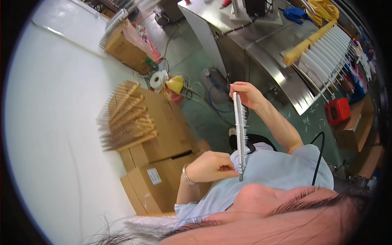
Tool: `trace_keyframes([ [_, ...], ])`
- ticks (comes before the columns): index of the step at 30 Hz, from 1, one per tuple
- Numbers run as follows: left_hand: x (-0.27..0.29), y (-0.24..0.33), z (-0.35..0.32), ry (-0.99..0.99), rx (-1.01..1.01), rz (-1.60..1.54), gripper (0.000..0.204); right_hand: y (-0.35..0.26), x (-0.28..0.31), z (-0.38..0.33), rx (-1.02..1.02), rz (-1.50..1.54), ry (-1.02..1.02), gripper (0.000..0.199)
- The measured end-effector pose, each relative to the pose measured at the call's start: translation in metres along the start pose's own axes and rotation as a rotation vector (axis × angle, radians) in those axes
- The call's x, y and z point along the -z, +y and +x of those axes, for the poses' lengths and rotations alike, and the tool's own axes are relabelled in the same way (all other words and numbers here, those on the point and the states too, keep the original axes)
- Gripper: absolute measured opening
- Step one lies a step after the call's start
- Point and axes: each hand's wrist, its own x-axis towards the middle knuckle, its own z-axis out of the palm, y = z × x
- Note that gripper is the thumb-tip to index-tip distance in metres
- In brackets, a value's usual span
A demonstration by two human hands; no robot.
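A long, narrow silver-white bar [240, 132] with a row of short spikes along one side stands nearly upright in front of my body. My right hand [249, 96] pinches its far end between thumb and fingers. At the near end, my left hand [210, 166], with a silver bangle at the wrist, has curled fingers and its thumb against the bar by a dark grey tip. The inner side of the left hand's grip is partly hidden. The bar's exact kind does not show.
On stacked cardboard boxes [157, 179] at the left lie several wooden bars with thin pins [134, 122]. A steel bench [269, 53] stands at the right, with a wooden bar holding white pieces [326, 51]. A red container [337, 111] is below it. Hoses cross the floor.
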Motion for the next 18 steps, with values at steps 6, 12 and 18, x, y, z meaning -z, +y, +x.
trace_keyframes([
  [6,0.058,-0.015,0.016,-0.026,0.116,-0.087,0.015,-0.011,-0.002,0.055,0.157,0.184,0.088,0.013],
  [12,0.112,-0.039,0.029,-0.075,0.151,-0.136,0.013,-0.023,-0.005,0.088,0.331,0.159,0.235,0.018],
  [18,0.216,-0.056,0.042,0.095,0.120,0.019,0.010,-0.053,-0.017,0.102,0.627,0.149,0.445,0.020],
])
